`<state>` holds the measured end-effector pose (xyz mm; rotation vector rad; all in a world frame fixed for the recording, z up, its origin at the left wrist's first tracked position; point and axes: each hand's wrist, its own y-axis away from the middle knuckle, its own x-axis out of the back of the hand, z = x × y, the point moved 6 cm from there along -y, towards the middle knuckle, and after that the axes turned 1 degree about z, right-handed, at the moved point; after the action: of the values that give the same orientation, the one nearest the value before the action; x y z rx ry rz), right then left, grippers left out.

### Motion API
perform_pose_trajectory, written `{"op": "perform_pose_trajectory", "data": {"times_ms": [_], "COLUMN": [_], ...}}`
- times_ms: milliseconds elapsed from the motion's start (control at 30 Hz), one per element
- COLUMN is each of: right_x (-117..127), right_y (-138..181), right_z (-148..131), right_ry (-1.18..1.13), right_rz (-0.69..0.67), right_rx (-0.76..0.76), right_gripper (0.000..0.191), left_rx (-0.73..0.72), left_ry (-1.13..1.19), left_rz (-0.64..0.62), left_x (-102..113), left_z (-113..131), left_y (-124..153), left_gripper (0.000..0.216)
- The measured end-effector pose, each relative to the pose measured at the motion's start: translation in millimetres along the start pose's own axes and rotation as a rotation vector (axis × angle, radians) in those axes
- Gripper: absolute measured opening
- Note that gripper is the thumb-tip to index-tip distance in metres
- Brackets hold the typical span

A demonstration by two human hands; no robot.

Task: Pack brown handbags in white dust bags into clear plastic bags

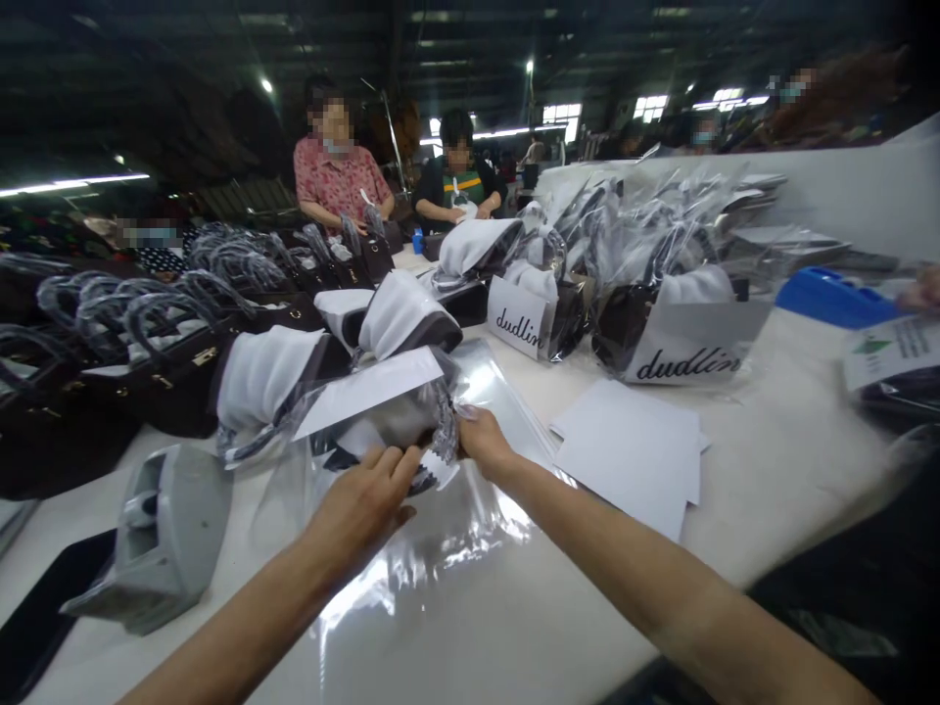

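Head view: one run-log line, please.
left hand: at wrapped handle | right hand: at same handle | clear plastic: beneath both hands | white sheets: right of hands

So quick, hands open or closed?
Left hand: fingers curled at the clear bag; can't tell if gripping.
Right hand: at wrapped handle, fingers hidden; can't tell.

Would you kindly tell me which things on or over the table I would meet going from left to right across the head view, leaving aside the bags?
Grey tape dispenser, left hand, right hand, pile of white sheets, blue object.
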<state>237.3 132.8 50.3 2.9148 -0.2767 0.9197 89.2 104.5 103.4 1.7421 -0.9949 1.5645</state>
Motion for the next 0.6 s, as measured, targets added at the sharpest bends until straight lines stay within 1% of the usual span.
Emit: {"op": "perform_pose_trajectory", "data": {"times_ms": [67, 133, 200, 233, 267, 300, 333, 400, 467, 533, 567, 600], "right_x": [16, 35, 51, 56, 60, 64, 68, 80, 99, 123, 135, 148], "right_y": [2, 3, -2, -6, -9, -13, -15, -14, 0, 25, 38, 48], "right_z": [-1, 1, -3, -9, -19, -33, -51, -96, -148, -196, -215, -228], "right_ry": [0.174, 0.377, 0.564, 0.638, 0.696, 0.740, 0.771, 0.803, 0.787, 0.690, 0.605, 0.499], "right_rz": [-0.063, -0.103, -0.122, -0.130, -0.134, -0.135, -0.130, -0.105, -0.040, 0.008, 0.011, -0.002], "right_rx": [0.088, 0.170, 0.247, 0.287, 0.331, 0.382, 0.437, 0.569, 0.769, 0.990, 1.067, 1.098], "right_gripper": [0.026, 0.027, 0.031, 0.026, 0.017, 0.007, 0.006, 0.017, 0.019, 0.019, 0.021, 0.023], "left_rx": [0.001, -0.013, 0.005, 0.022, 0.044, 0.061, 0.069, 0.076, 0.068, 0.065, 0.071, 0.076], "left_ry": [-0.115, -0.149, -0.139, -0.125, -0.110, -0.092, -0.074, -0.016, 0.048, 0.107, 0.139, 0.170], "left_rz": [0.083, 0.141, 0.156, 0.146, 0.135, 0.122, 0.108, 0.086, 0.082, 0.070, 0.059, 0.040], "left_x": [-1, 3, 11, 16, 23, 30, 39, 60, 89, 123, 140, 156], "left_z": [-6, -13, -22, -27, -33, -38, -43, -55, -67, -75, -75, -72], "left_y": [-1, -2, -5, -7, -9, -12, -14, -17, -16, -12, -8, -4], "left_gripper": [0.037, 0.033, 0.031, 0.029, 0.028, 0.027, 0.025, 0.024, 0.021, 0.018, 0.017, 0.017]}}
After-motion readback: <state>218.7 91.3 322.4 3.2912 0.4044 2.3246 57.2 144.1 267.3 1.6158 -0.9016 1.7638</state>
